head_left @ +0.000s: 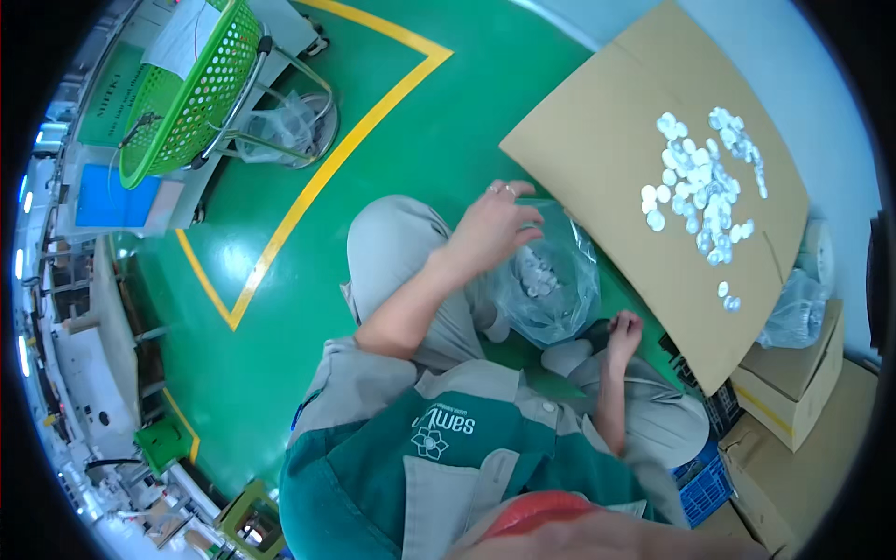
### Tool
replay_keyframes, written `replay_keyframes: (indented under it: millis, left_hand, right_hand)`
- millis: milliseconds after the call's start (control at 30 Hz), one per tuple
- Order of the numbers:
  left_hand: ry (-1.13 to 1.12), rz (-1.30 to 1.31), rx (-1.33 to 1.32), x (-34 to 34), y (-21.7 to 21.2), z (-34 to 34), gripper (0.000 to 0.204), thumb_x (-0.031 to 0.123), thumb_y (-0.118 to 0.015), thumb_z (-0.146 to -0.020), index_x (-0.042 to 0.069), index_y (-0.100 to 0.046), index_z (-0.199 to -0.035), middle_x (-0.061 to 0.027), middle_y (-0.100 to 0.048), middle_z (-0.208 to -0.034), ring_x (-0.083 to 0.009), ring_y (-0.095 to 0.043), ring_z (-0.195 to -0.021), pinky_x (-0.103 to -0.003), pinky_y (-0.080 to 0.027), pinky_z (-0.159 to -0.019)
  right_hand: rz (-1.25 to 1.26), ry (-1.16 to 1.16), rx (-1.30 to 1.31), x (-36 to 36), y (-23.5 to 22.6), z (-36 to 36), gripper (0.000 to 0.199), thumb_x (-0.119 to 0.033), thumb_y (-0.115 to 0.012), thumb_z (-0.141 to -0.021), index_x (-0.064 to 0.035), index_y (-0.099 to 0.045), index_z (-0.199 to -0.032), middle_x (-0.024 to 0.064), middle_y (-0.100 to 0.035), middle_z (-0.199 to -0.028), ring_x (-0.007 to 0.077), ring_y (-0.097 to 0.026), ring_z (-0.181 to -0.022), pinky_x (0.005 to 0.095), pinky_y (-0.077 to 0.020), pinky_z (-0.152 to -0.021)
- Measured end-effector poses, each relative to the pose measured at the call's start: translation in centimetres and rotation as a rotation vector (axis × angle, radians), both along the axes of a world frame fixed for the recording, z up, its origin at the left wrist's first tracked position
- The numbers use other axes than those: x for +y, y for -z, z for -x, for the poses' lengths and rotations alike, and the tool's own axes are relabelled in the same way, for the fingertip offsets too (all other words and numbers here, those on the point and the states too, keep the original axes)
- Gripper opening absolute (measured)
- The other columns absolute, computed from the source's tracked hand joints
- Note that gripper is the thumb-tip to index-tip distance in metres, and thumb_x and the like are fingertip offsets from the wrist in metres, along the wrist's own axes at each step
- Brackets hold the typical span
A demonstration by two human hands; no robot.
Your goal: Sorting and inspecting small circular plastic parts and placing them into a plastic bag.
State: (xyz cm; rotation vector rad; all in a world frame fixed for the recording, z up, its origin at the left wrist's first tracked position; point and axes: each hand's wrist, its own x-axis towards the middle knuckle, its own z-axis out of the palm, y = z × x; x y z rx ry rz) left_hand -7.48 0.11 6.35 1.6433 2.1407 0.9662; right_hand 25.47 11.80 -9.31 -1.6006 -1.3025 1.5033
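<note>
A clear plastic bag [571, 297] stands with its mouth open between my bent legs, holding a heap of small whitish pieces [536, 273]. Over the bag's far left rim is my left hand [499, 224], its fingers bent but apart, with rings on it; I see nothing held in it. My right hand [623, 338] is closed near my right knee, between the bag and the cardboard sheet; what its fingers hold, if anything, cannot be made out. Many small round white discs [700, 182] lie scattered on the large cardboard sheet [597, 140] at the right.
Cardboard boxes [793, 383], a bundle of clear plastic [793, 308] and a blue crate [702, 487] crowd the right side. A green perforated basket [191, 107] on a metal stand is at the far left. Yellow lines [322, 182] mark the green floor.
</note>
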Motion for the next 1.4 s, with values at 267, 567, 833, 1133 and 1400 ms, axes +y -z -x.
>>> replay_keyframes:
  millis: [267, 567, 833, 1133, 1400]
  left_hand:
    - [0.091, -0.268, -0.758, -4.5, -5.5, -5.9, 0.026, 0.004, -0.073, -0.079, 0.010, -0.073, -0.105, -0.0067, -0.065, -0.092, -0.0154, -0.064, -0.081, -0.026, -0.051, -0.066]
    - [-0.643, -0.581, -0.083, -16.4, -6.1, -3.3, 0.012, -0.006, -0.066, -0.079, 0.003, -0.072, -0.083, -0.0076, -0.068, -0.084, -0.0157, -0.064, -0.073, -0.024, -0.048, -0.060]
    - [-1.329, -0.748, 0.059, -25.5, 2.3, 24.7, 0.018, 0.001, -0.067, -0.082, -0.002, -0.067, -0.100, -0.0151, -0.066, -0.101, -0.0217, -0.066, -0.086, -0.030, -0.053, -0.076]
    - [-0.201, 0.323, -0.154, -7.4, -0.7, 13.9, 0.025, 0.021, -0.061, -0.090, -0.001, -0.068, -0.101, -0.0099, -0.069, -0.080, -0.0145, -0.061, -0.071, -0.029, -0.048, -0.064]
    - [-0.051, 0.641, -0.840, 3.7, 5.5, -0.1, 0.079, 0.040, -0.064, -0.090, 0.020, -0.018, -0.151, -0.0140, -0.021, -0.154, -0.0351, -0.027, -0.138, -0.054, -0.045, -0.092]
  right_hand:
    - [0.274, -0.553, 0.681, -7.5, -20.4, 12.7, 0.020, -0.016, -0.052, -0.099, -0.0024, -0.056, -0.112, 0.0013, -0.057, -0.103, 0.0076, -0.049, -0.086, 0.0234, -0.0397, -0.079]
    - [0.026, -1.064, 0.453, -12.0, -23.3, 17.7, 0.029, -0.008, -0.049, -0.096, -0.0036, -0.059, -0.123, 0.0053, -0.052, -0.119, 0.0120, -0.056, -0.100, 0.0232, -0.0456, -0.079]
    - [-0.510, -0.874, 0.031, -5.7, -19.4, 14.8, 0.021, -0.004, -0.050, -0.095, -0.0006, -0.065, -0.110, 0.0101, -0.063, -0.100, 0.0188, -0.063, -0.087, 0.0276, -0.0499, -0.075]
    - [-0.442, -0.943, -0.651, 6.7, -2.6, 13.1, 0.063, -0.035, -0.072, -0.081, -0.0032, -0.047, -0.128, 0.0197, -0.055, -0.126, 0.0349, -0.053, -0.116, 0.0477, -0.0404, -0.097]
    - [-0.915, -1.130, -0.249, -1.9, 3.4, 15.3, 0.039, -0.019, -0.050, -0.090, -0.0206, -0.053, -0.129, 0.0145, -0.060, -0.106, 0.0328, -0.060, -0.101, 0.0481, -0.0499, -0.084]
